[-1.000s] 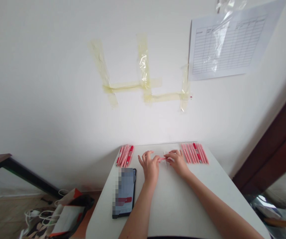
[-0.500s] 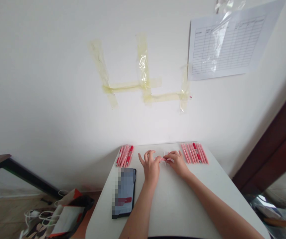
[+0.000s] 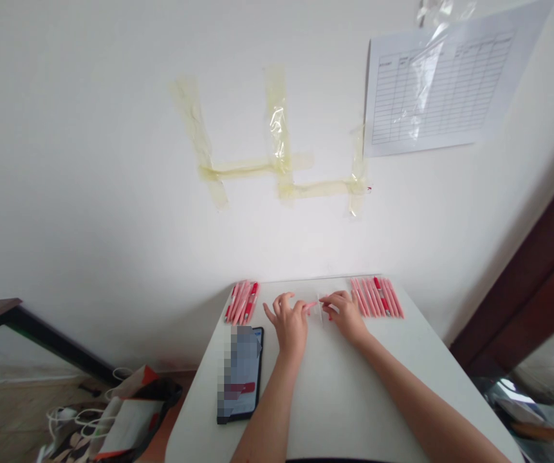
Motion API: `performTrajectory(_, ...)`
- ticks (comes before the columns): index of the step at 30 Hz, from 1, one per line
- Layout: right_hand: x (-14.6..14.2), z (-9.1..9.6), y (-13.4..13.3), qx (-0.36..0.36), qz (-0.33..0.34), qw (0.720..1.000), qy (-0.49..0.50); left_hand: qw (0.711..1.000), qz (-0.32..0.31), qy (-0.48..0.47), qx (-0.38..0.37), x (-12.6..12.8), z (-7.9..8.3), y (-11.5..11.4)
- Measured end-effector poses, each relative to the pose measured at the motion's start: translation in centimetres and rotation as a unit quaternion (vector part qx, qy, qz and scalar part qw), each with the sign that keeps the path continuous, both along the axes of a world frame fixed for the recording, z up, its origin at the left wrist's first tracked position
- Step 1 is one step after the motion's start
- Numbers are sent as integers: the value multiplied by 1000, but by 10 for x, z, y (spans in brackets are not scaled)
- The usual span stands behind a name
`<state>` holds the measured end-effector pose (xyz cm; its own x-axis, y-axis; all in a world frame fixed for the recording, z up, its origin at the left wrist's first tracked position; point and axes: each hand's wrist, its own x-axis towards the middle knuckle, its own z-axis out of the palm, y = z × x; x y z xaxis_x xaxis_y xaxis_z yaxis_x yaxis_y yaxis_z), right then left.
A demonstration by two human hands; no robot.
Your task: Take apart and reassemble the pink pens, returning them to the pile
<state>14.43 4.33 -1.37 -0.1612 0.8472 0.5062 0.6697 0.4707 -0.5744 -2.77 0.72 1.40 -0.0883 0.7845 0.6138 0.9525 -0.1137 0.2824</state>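
Observation:
My left hand (image 3: 292, 325) is over the far middle of the white table, its thumb and a finger pinching a short pink pen part (image 3: 311, 305). The other fingers of that hand are raised and spread. Close by on the right, my right hand (image 3: 345, 316) has its fingertips pinched together. A small bit of pink or red shows beneath them, too small to make out. A thin, pale upright strip (image 3: 320, 308) shows in the gap between the hands. Right of my right hand lies a row of pink and red pens (image 3: 377, 298). Another bunch of pens (image 3: 242, 302) lies to the left.
A phone (image 3: 244, 373) lies on the table's (image 3: 339, 399) left side, partly blurred out. The wall behind carries yellowed tape (image 3: 279, 128) and a taped printed sheet (image 3: 443, 90). Bags and white cables (image 3: 93, 415) are on the floor at left. Dark wood (image 3: 527, 270) stands at right.
My hands have moved slightly apart, the left one a little to the left. The pink pen part now shows more clearly, with a gap between the hands.

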Motion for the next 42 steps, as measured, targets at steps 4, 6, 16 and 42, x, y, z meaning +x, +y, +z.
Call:
performTrajectory(4, 0, 2, -1, 7, 0, 1000, -10, 998, 50, -23, -18, -3, 0, 2)
performTrajectory(6, 0, 3, -2, 11, 0, 1000, -20, 997, 72, -27, -30, -5, -1, 3)
performTrajectory(16, -4, 6, -8, 14, 16, 996, -83, 991, 97, -46, -78, -7, -6, 6)
performTrajectory(42, -9, 16, -18, -57, 60, 987, -138, 986, 116, -39, -108, -3, -3, 4)
